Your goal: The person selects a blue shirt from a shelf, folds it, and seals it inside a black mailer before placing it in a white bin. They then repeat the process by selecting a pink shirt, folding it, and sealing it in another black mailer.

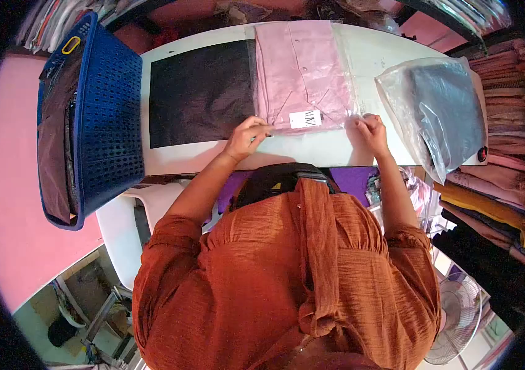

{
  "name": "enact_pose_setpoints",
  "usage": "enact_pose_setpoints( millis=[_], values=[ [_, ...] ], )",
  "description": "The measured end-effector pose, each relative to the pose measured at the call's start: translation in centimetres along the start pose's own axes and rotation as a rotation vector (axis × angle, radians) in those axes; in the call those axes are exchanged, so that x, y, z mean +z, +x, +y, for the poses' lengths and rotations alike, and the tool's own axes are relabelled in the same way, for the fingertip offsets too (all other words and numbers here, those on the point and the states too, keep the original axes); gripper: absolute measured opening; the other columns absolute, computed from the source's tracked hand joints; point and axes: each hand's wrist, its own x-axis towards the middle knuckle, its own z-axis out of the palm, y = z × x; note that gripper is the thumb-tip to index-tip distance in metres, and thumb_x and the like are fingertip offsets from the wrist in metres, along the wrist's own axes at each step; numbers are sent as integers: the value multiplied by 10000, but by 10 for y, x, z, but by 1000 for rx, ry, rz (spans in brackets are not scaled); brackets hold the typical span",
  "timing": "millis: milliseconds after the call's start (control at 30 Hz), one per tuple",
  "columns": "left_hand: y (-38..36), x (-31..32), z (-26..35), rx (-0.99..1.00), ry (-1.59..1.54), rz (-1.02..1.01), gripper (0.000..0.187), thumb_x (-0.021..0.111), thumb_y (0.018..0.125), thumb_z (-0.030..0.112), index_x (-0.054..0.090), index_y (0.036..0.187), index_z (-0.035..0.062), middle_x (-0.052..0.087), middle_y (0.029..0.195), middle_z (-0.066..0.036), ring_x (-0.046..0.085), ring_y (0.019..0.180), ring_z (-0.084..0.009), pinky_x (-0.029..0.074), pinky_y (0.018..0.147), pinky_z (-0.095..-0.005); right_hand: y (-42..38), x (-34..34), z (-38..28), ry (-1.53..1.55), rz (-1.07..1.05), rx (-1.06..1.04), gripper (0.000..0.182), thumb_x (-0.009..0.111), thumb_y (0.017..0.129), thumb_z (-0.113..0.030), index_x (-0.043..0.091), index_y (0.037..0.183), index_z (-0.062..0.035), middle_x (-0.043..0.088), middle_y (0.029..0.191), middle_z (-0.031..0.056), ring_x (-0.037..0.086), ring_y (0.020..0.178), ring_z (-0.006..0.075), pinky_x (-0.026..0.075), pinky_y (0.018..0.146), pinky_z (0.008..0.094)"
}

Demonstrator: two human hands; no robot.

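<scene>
A folded pink garment [299, 68] with a white tag [305, 119] lies flat inside a clear plastic bag [350, 92] on the white table. My left hand [248, 138] is closed in a pinch at the bag's near left corner, beside the tag. At the near right corner, my right hand [373, 134] pinches the plastic between thumb and fingers. Left of the pink garment, and touching the bag's side, lies a flat black folded piece [201, 92].
A blue perforated basket [111, 117] holding dark packed items stands at the table's left end. On the right end of the white table [367, 49] rests a grey-blue garment in plastic [444, 105]. Stacked folded clothes [503, 123] fill the right side; a fan [457, 317] stands below.
</scene>
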Motion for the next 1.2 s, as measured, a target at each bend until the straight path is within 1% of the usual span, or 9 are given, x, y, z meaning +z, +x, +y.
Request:
enact_pose_setpoints(
  millis=[133,200,333,433,500,600,833,967,1200],
  values=[
    [11,6,14,-28,-6,228,283,598,811,28,626,1091,50,640,875,-113,654,826,-206,496,793,-318,11,8,-21,-74,71,248,106,667,799,-136,665,877,-64,658,771,127,602,805,257,469,756,367],
    [14,6,22,-376,24,233,299,614,787,62,605,1086,77,609,722,-103,606,630,-242,501,623,-357,13,12,-20,-35,72,376,127,680,786,-147,644,869,-59,654,764,133,605,760,265,475,737,377],
    [22,8,41,-585,122,183,327,638,755,56,597,1074,111,614,823,-86,613,769,-236,493,679,-372,17,14,-30,-212,109,349,271,699,752,-167,579,986,-106,648,768,118,606,762,289,469,760,418],
    [22,10,38,-49,643,262,371,659,727,75,598,1088,136,593,1022,-91,569,976,-243,469,802,-386,17,15,-48,-407,143,268,352,699,724,-162,558,1046,-141,637,930,107,590,896,297,440,840,427],
    [20,11,24,288,672,-94,450,672,724,96,561,1156,158,500,1212,-122,481,1125,-283,403,935,-387,15,16,-53,-524,184,169,379,694,711,-156,555,1063,-152,622,1043,108,573,967,308,419,885,430],
    [19,16,16,256,661,19,435,669,747,124,550,1165,129,510,1192,-129,495,1096,-306,414,923,-396,16,19,-53,-864,248,-294,378,670,705,-149,568,1069,-143,519,1240,109,519,1057,342,375,945,427],
    [12,9,21,-196,377,216,429,696,759,230,544,1139,100,596,995,-73,532,1000,-302,427,871,-410,8,22,-36,133,268,195,558,656,686,-11,541,1224,-106,557,1148,176,515,1061,354,446,901,408],
    [6,0,25,67,264,-11,341,696,744,191,587,1054,98,614,975,-65,551,983,-277,427,862,-388,-1,2,-21,-194,194,-169,468,731,647,-53,619,1099,-101,584,1126,109,553,972,293,449,875,377],
    [-5,5,6,385,332,-73,151,640,787,120,667,934,98,649,977,-52,612,917,-245,462,810,-360,-14,-15,-14,-151,3,-208,128,693,686,-58,695,810,-89,682,860,36,565,889,262,445,823,362]
  ],
)
